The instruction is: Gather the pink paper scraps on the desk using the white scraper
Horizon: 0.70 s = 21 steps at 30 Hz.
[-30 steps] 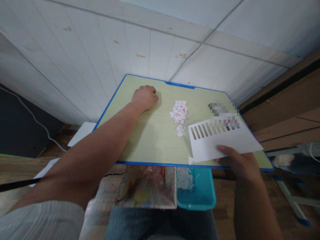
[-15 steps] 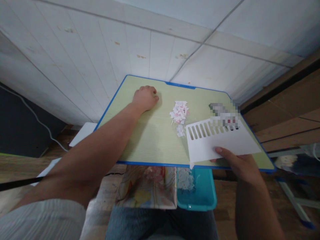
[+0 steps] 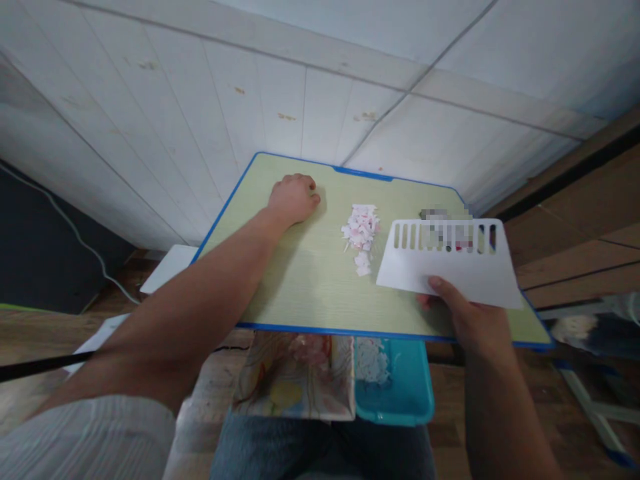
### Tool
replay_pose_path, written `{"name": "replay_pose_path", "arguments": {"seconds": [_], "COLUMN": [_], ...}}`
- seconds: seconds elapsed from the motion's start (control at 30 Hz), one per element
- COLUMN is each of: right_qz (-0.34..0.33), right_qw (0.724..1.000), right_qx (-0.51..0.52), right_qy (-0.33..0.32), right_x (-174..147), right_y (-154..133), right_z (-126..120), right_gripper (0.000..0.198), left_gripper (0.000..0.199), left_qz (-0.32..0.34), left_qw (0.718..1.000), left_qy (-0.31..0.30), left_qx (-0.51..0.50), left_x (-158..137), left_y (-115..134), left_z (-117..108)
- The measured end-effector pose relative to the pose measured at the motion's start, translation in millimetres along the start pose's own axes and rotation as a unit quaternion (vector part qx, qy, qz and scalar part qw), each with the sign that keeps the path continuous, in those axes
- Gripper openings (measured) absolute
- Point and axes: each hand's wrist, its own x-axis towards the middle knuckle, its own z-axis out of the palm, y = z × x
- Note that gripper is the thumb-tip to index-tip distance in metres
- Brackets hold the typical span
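My right hand (image 3: 467, 310) grips the near edge of a white card (image 3: 450, 273) with a row of slots along its far edge, thumb on top. The card is held above the right part of the table. My left hand (image 3: 295, 198) rests palm down on the table's left part, fingers loosely curled, with nothing visible in it. Between the hands lies a small heap of white and pinkish paper-like scraps (image 3: 361, 230), with a few scraps trailing toward me. A blurred-out object (image 3: 443, 230) sits behind the card, partly hidden by it.
The light green table (image 3: 300, 287) has a blue rim and stands against a white panelled wall (image 3: 280, 100). Below its front edge are a patterned box (image 3: 295, 397) with pinkish contents and a turquoise bin (image 3: 407, 393) holding white scraps. A cable (image 3: 380, 123) runs down the wall.
The slotted card has swung from a slanted pose to a more level one, its left end moving up and away from the table's front edge. My left hand stays in place.
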Motion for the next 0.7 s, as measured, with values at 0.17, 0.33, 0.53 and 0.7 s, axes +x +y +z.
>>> {"name": "replay_pose_path", "arguments": {"seconds": [0.17,0.33,0.53,0.7], "right_qz": [-0.002,0.007,0.005,0.005], "right_qw": [1.000,1.000,1.000,1.000], "right_qx": [-0.015,0.017,0.015,0.012], "right_qy": [-0.013,-0.009,0.001,-0.020], "right_x": [1.5,2.7,-2.9,-4.7], "right_y": [-15.0,-13.9,-8.3,-9.5], "right_z": [24.3,21.3,10.1,3.5], "right_gripper": [0.047,0.048,0.049,0.044], "left_gripper": [0.046,0.043,0.043,0.044], "left_qz": [0.003,-0.001,0.000,0.006], "left_qw": [1.000,1.000,1.000,1.000], "left_qy": [-0.002,-0.001,0.001,0.006], "left_qx": [0.005,-0.013,-0.022,-0.027], "left_x": [-0.3,0.2,0.1,1.4], "left_y": [-1.5,-2.1,-2.5,-3.7], "left_z": [0.2,0.7,0.3,1.9]}}
